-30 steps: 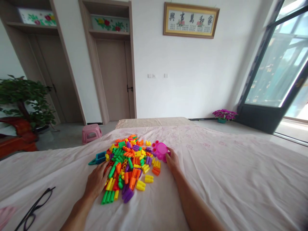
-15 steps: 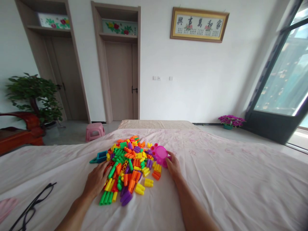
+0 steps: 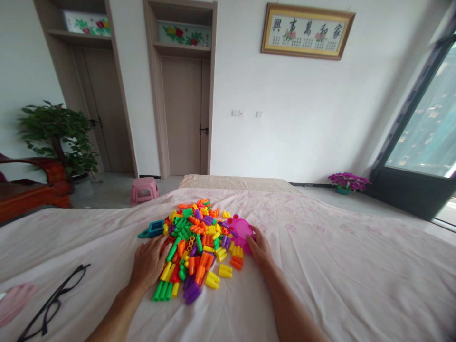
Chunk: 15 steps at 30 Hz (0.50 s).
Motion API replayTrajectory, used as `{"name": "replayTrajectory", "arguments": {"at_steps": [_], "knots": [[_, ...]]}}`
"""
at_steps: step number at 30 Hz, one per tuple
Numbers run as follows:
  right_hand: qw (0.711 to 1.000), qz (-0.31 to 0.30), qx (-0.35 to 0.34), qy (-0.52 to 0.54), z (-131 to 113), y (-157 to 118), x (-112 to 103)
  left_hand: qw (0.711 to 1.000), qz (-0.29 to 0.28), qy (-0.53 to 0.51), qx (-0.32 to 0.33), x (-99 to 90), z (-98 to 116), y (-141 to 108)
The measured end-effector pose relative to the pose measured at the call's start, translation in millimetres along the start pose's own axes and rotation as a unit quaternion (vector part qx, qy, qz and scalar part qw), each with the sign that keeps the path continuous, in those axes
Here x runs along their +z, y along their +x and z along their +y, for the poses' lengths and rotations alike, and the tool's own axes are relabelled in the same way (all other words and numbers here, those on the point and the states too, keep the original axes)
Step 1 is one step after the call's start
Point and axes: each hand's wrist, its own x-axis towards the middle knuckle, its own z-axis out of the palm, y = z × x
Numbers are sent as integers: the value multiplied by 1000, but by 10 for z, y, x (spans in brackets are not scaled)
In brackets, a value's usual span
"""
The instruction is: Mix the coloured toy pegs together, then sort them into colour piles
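A heap of plastic building pieces [image 3: 199, 237] in orange, green, yellow, purple and red lies on the bedspread in front of me. My left hand [image 3: 149, 261] rests against its left side, fingers loosely stretched along the outer pieces, some fingertips hidden. Just beyond those fingers is a teal plastic piece [image 3: 156, 228]. At the heap's right side, my right hand [image 3: 261, 247] grips the edge of a translucent pink round plastic piece [image 3: 242, 229] with small bumps on its rim. The thumb is on the near side, and the other fingers are partly hidden behind it.
Black-framed glasses [image 3: 57, 301] and a pink cloth [image 3: 16, 301] lie at the left on the pale bedspread [image 3: 338, 275]. Beyond it stand a pink stool [image 3: 144, 190], a wooden armchair [image 3: 53, 183], a leafy plant [image 3: 59, 135] and a pot of purple flowers [image 3: 348, 182].
The camera view has shifted a little, so the scene sits slightly farther right. Both hands keep their places against the heap and on the pink piece.
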Motion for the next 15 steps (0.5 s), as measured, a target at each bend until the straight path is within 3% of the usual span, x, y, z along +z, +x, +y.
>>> {"name": "replayTrajectory", "arguments": {"at_steps": [8, 15], "knots": [[994, 5, -37, -100, -24, -23, -11, 1000, -11, -13, -10, -22, 47, -4], [988, 47, 2, -149, -47, -57, 0, 999, 28, -25, 25, -12, 68, 10]]}}
